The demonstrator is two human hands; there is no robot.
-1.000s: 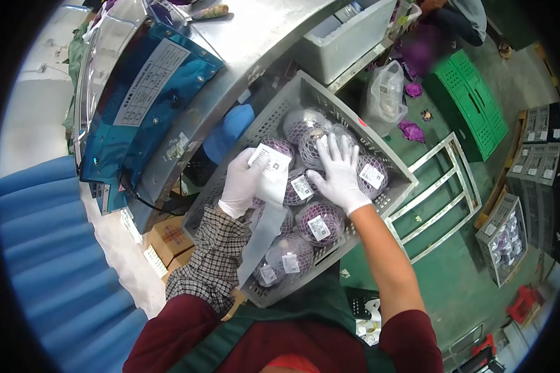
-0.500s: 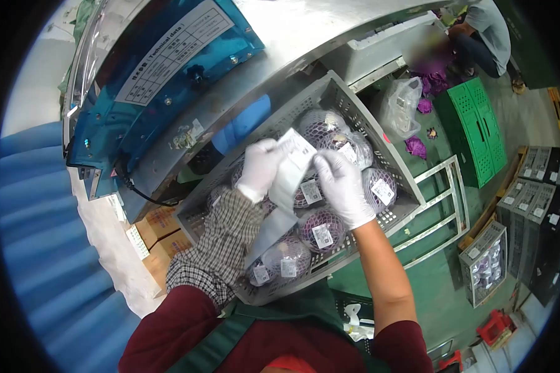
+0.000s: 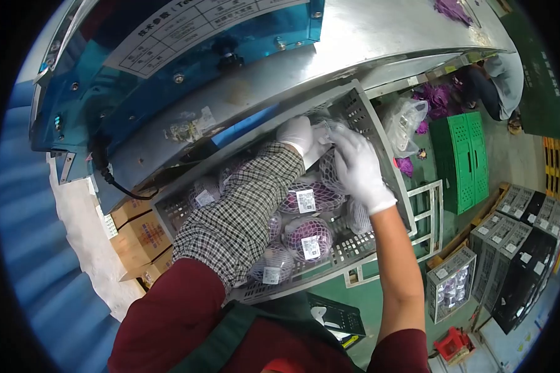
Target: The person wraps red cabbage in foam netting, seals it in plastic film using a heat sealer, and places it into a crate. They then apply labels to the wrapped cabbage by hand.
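Observation:
My left hand (image 3: 295, 134), in a white glove, is closed on a strip of white labels (image 3: 315, 151) near the far side of a grey plastic crate (image 3: 379, 133). My right hand (image 3: 358, 166), also gloved, has its fingers stretched over a net-wrapped purple cabbage (image 3: 330, 172) and touching the wrapping close to the strip. The fingertips are partly hidden there. Several more wrapped cabbages fill the crate, among them a labelled cabbage (image 3: 309, 238) at the near side. My checked sleeve covers part of the crate's left half.
A blue machine (image 3: 230, 59) stands on a steel counter (image 3: 354, 37) beyond the crate. Cardboard boxes (image 3: 140, 239) are at the left. To the right are a white metal frame (image 3: 426, 217), a green crate (image 3: 459, 163), stacked grey crates (image 3: 498, 242) and a crouching person (image 3: 501, 84).
Both hands have moved to the far side of the crate, down onto a cabbage. The label strip, held up between them before, is now low and mostly hidden. The view has shifted.

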